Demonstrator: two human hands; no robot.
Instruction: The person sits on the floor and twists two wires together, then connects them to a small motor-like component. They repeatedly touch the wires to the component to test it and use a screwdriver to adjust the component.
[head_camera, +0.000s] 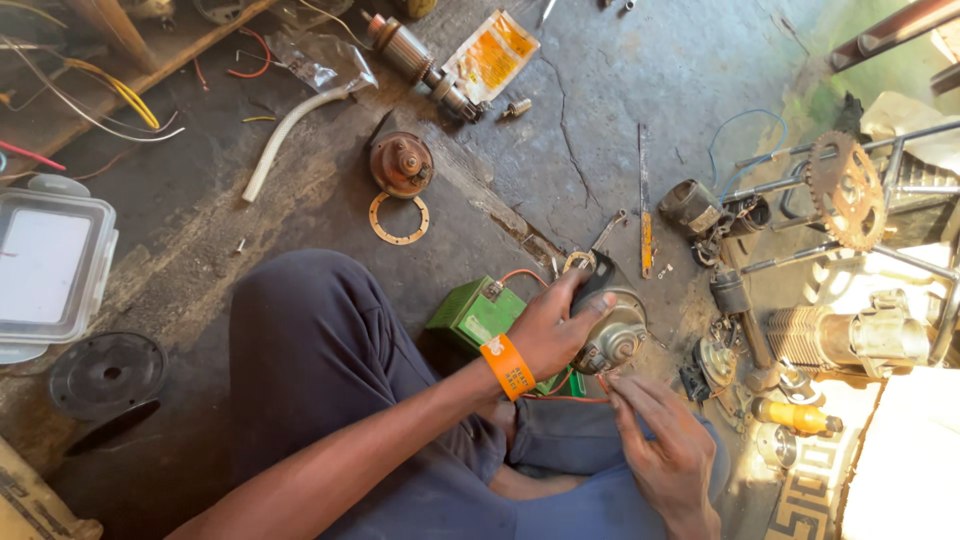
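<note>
I see the small round motor (612, 332) held up over my lap, just in front of the green battery (478, 312) that sits on the floor by my knee. My left hand (555, 330) is wrapped over the top of the motor, with the fingers (590, 305) curled around its black back part, so it is held tight. An orange wristband (507, 366) sits on that wrist. My right hand (665, 440) is low and close under the motor, and its fingers (630, 395) are pinched narrow on a thin orange wire (603, 381) that comes out near the motor's bottom. I think the work is somewhere in the middle: the motor is in hand and a red wire (520, 273) already runs from the battery, but the thin wire does not look joined to anything yet, so I judge the hooking up is not done. I cannot tell where the wire's tip ends. Other parts lie apart on the floor: a rusty round cover (401, 163) with a flat ring (398, 219) beside it, a toothed sprocket (846, 189) at the right, and a yellow-handled screwdriver (797, 415) near my right hand.
</note>
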